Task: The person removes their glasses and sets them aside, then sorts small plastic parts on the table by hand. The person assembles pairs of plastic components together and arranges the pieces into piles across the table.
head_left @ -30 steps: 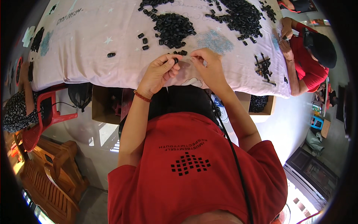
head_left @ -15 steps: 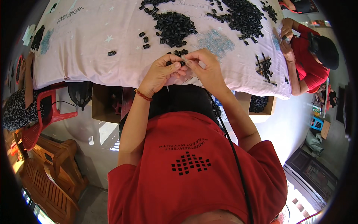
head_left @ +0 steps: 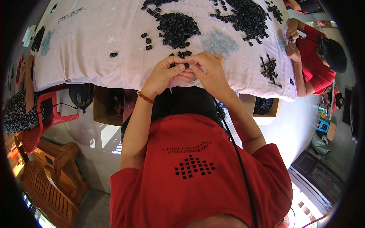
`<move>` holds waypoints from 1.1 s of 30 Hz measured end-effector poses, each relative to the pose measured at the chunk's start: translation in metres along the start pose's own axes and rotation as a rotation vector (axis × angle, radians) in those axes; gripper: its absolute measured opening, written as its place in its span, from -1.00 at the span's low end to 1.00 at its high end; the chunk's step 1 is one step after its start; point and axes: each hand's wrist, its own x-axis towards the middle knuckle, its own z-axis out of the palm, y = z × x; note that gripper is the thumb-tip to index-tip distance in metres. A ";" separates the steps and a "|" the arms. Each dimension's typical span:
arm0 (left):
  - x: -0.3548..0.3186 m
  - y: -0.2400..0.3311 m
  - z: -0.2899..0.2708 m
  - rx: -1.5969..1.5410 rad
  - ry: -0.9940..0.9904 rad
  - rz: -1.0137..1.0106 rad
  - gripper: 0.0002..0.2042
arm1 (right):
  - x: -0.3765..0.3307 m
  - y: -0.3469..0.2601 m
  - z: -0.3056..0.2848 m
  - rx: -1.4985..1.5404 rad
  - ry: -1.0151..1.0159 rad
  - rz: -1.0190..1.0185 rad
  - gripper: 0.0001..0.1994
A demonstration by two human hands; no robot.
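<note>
Near the front edge of the cloth-covered table, my left hand (head_left: 164,74) pinches a small black plastic piece (head_left: 186,65) between thumb and fingers. My right hand (head_left: 210,71) is closed against it from the other side, its thumb and forefinger pressed together. Whatever the right fingertips grip is too small to make out. Just beyond my hands lie a few loose black pieces (head_left: 184,53). Behind them rises a heap of the same black pieces (head_left: 178,31), and to its right spreads a patch of small clear bluish pieces (head_left: 220,42).
A larger black heap (head_left: 249,19) lies at the far right. Black rod-like parts (head_left: 269,69) sit near the right edge. Open cardboard boxes (head_left: 99,108) stand beneath the table. A person in red (head_left: 313,62) works at the right; a red chair (head_left: 45,114) is at the left.
My right hand has shifted slightly, its fingers curling in more beside the black piece. The left hand keeps its hold in nearly the same place.
</note>
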 end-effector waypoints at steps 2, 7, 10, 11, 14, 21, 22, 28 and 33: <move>-0.001 0.001 0.002 0.011 0.006 0.015 -0.80 | 0.000 -0.001 0.000 -0.033 0.024 -0.025 -0.82; -0.001 0.000 0.000 0.025 -0.002 0.041 -0.80 | 0.001 -0.001 -0.002 0.001 0.023 -0.022 -0.85; 0.000 0.000 -0.002 0.007 -0.031 0.010 -0.80 | 0.001 -0.001 0.000 -0.018 0.027 -0.044 -0.88; 0.001 -0.003 -0.005 0.003 -0.025 0.015 -0.80 | 0.001 -0.002 0.001 -0.017 0.026 -0.045 -0.88; 0.001 -0.005 -0.008 0.007 -0.009 0.016 -0.79 | 0.001 -0.004 0.002 -0.038 0.025 -0.033 -0.89; -0.001 0.001 -0.003 -0.025 -0.048 -0.002 -0.80 | -0.001 -0.004 0.002 -0.074 0.032 -0.082 -0.91; 0.000 -0.001 -0.005 -0.025 -0.047 -0.001 -0.80 | 0.000 -0.002 0.002 0.033 -0.006 -0.005 -0.91; -0.001 0.000 -0.004 -0.018 -0.025 -0.002 -0.82 | 0.018 0.026 0.018 -0.171 0.245 0.086 -0.93; -0.002 0.001 0.000 -0.024 0.002 -0.008 -0.83 | 0.035 0.045 0.038 -0.596 0.252 -0.099 -0.96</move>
